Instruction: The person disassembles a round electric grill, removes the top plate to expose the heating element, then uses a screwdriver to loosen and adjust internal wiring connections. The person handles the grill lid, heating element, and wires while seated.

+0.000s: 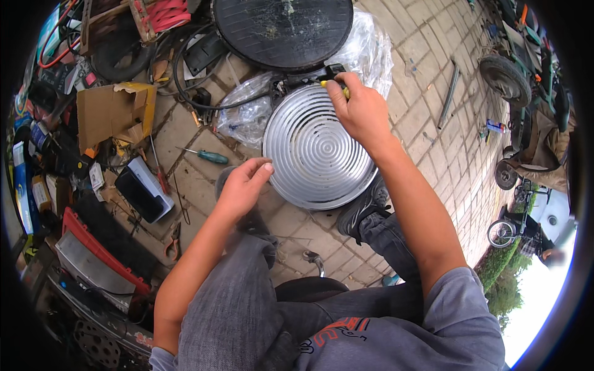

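A round silvery metal plate (309, 167) with concentric rings lies between my feet, hinged to a round black pan (281, 31) beyond it. My left hand (243, 188) is closed at the plate's left rim, thumb and fingertips together on the edge. Above the plate's far right side, my right hand (361, 108) grips a yellow-handled screwdriver (345, 91) near the black hinge (291, 81). Its tip is hidden or too small to make out. A black cable (232, 106) runs left from the hinge.
A teal-handled screwdriver (212, 156), pliers (173, 242) and a phone (137, 191) on a box lie at left. Behind them stand a cardboard box (114, 111) and assorted clutter. Clear plastic wrap (368, 46) lies under the pan. A metal tube (449, 93) and wheels (504, 79) are at right.
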Demonstrator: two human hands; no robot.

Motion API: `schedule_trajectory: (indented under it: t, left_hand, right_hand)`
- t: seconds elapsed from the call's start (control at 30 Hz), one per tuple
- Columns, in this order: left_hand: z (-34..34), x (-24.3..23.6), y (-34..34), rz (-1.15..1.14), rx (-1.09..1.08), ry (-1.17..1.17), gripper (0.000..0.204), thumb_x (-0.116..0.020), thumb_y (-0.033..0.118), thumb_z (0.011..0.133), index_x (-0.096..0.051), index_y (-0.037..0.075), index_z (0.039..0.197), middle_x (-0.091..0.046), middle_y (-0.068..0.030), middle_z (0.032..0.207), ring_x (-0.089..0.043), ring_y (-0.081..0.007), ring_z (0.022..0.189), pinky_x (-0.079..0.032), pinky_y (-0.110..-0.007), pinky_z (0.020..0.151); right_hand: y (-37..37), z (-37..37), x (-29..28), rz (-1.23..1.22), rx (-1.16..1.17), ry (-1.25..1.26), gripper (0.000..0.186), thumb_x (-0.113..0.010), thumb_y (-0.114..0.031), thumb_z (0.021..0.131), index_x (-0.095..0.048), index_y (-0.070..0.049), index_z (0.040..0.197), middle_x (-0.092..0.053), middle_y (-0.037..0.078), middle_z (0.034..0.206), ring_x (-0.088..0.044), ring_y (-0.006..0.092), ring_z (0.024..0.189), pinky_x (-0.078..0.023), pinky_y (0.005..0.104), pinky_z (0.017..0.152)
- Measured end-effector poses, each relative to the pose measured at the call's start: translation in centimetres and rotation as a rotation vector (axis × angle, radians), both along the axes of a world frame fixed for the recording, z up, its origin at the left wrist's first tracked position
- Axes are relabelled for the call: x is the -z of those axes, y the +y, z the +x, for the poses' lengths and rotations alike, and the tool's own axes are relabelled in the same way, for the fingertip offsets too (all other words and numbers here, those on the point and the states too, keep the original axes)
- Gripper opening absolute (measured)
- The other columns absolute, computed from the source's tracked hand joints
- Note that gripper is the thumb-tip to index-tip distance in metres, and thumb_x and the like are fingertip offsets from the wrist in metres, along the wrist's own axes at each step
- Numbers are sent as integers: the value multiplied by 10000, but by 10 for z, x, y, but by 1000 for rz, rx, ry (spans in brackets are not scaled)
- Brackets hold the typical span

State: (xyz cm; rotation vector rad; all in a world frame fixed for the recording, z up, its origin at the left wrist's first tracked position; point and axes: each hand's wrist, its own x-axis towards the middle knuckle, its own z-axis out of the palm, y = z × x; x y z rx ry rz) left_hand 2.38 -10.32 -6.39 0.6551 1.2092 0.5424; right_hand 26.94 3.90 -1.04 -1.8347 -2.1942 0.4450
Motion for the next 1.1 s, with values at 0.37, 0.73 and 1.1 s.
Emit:
schedule_trajectory:
  t: [0.37, 0.73, 1.1]
  left_hand:
    - [0, -1, 0, 5, -4, -2, 449, -588, 317, 1055, -604, -60, 1298, -706, -132, 1137, -643, -196, 1056, -496, -352, 980]
    - [1, -5, 2, -10, -1, 4, 445, -584, 316, 1055, -607, -58, 1296, -700, -125, 1134, -634, -189, 1045, -490, -347, 972]
    - [1, -4, 1, 4, -12, -2, 443, -587, 312, 1054, -611, -62, 1290, -701, -133, 1136, -638, -195, 1048, -488, -349, 975]
  right_hand:
    - [-2, 3, 7, 178, -48, 72, 277, -659, -269, 902, -640, -92, 1115, -701, 151, 872, -690, 376, 802, -550, 465, 697]
    - [0, 6, 5, -4, 4, 80, 254, -673, -127, 823, -640, -86, 1071, -616, 165, 957, -648, 382, 834, -546, 466, 718]
    - [-7, 11, 5, 88, -22, 114, 261, -678, -112, 809, -650, -95, 1068, -619, 154, 974, -649, 363, 823, -545, 459, 706]
